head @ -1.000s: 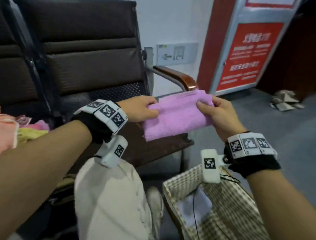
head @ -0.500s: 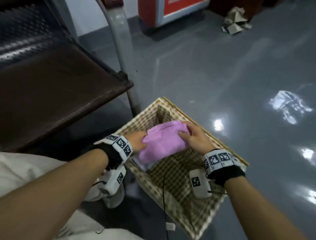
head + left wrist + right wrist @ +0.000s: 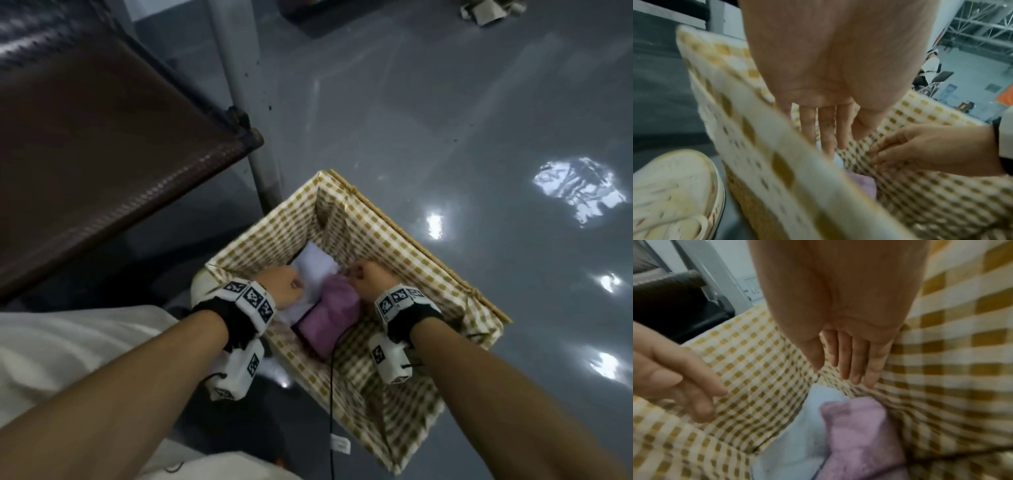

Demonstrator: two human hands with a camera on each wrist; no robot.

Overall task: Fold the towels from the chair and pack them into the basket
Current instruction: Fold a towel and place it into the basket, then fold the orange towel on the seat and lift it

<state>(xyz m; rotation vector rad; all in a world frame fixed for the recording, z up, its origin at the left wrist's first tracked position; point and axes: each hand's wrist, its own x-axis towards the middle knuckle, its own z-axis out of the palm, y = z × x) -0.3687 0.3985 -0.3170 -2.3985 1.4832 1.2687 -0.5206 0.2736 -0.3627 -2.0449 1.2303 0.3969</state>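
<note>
A: Changed since a second ago? Plenty. Then: purple towel [image 3: 329, 318] held up in front of the chair [image 3: 102, 164], pinched at both ends. Now: lying folded in the basket [image 3: 428, 263], partly over a white towel [image 3: 313, 263] already there.

B: And the hands?

A: Both down inside the basket, holding nothing. Left hand [image 3: 279, 282] with fingers [image 3: 826, 138] straight and relaxed, above the white towel. Right hand [image 3: 368, 279] likewise open, fingers [image 3: 851, 363] straight, tips close against the checked lining at the far wall, just beyond the purple towel.

B: Meaning for the task?

A: Probably one more towel packed; release done. Likely next: back to the chair for another, though no others in view now.

B: Room to move?

A: Near half of the basket floor bare, so space for more. Walls close on both wrists; straight up and out looks safest. Chair seat edge and metal leg [image 3: 239, 102] just beside the basket's left corner. Black cable [image 3: 331, 394] trailing over the near rim, a possible snag.
</note>
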